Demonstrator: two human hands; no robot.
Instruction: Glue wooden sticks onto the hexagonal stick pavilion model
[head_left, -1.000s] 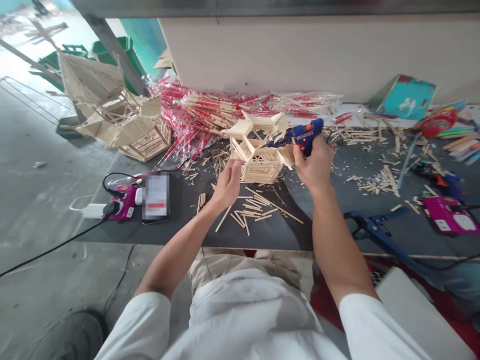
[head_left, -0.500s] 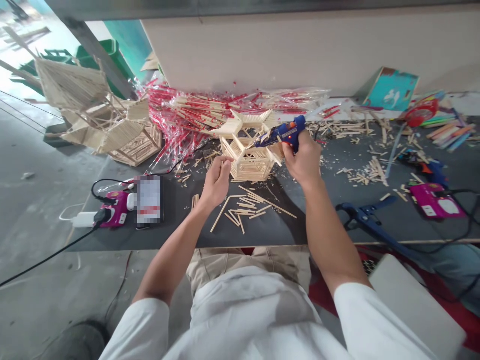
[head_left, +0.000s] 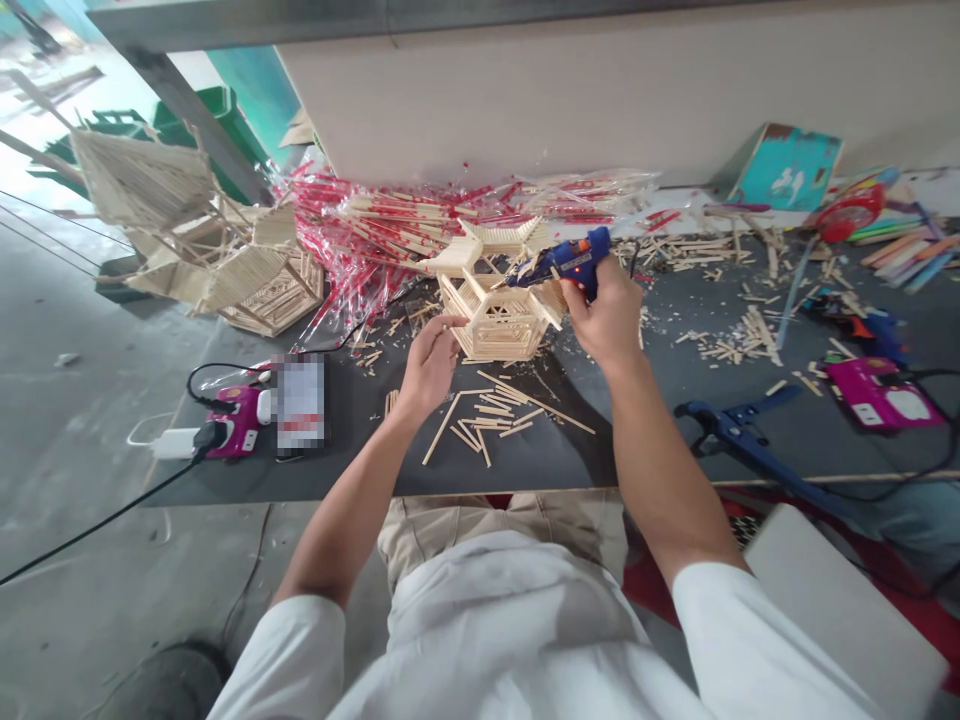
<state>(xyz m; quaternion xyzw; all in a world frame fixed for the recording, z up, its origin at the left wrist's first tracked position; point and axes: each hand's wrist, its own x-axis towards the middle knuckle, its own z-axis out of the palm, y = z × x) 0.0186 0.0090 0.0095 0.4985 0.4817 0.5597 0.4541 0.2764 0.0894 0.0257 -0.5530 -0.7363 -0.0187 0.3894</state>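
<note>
A small hexagonal stick model (head_left: 495,300) stands on the dark table (head_left: 645,440) in front of me. My right hand (head_left: 604,315) grips a blue glue gun (head_left: 570,262), its nozzle pointing left at the model's upper part. My left hand (head_left: 427,362) is at the model's lower left edge, fingers curled and pinched on a thin wooden stick (head_left: 450,322) held against the frame. Loose cut sticks (head_left: 491,415) lie on the table between my arms.
Red-wrapped chopstick packs (head_left: 390,225) pile behind the model. Larger stick structures (head_left: 217,250) stand at the left. A phone (head_left: 300,403) and pink power strip (head_left: 232,432) lie left; blue cutters (head_left: 739,435), another pink strip (head_left: 881,395) and scraps lie right.
My left hand has closed in on the model's lower left edge, now pinching a stick there. The glue gun has stayed aimed at the model's top.
</note>
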